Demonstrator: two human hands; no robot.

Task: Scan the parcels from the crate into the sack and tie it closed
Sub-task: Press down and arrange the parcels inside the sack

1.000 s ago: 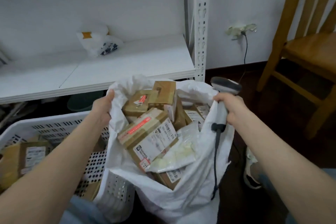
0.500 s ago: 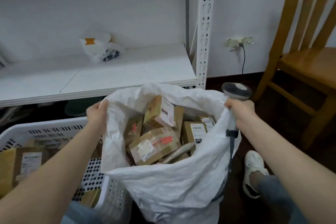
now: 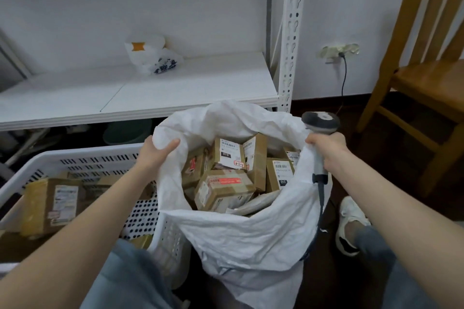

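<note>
The white sack (image 3: 251,241) stands open in the middle, holding several brown cardboard parcels (image 3: 223,189) with white labels. My left hand (image 3: 157,153) grips the sack's left rim. My right hand (image 3: 329,149) grips the sack's right rim together with the handle of a grey barcode scanner (image 3: 320,124), whose cable hangs down the sack's side. To the left sits the white perforated crate (image 3: 82,160), with a large brown taped parcel (image 3: 52,206) lying inside.
A white metal shelf (image 3: 150,93) runs behind the sack, with a small white plastic bag (image 3: 150,57) on it. A wooden chair (image 3: 426,83) stands at the right. My white shoe (image 3: 351,221) rests on the dark floor beside the sack.
Both hands have lifted the sack's rim up, so the mouth stands taller and the parcels have settled lower inside. The view has shifted down slightly.
</note>
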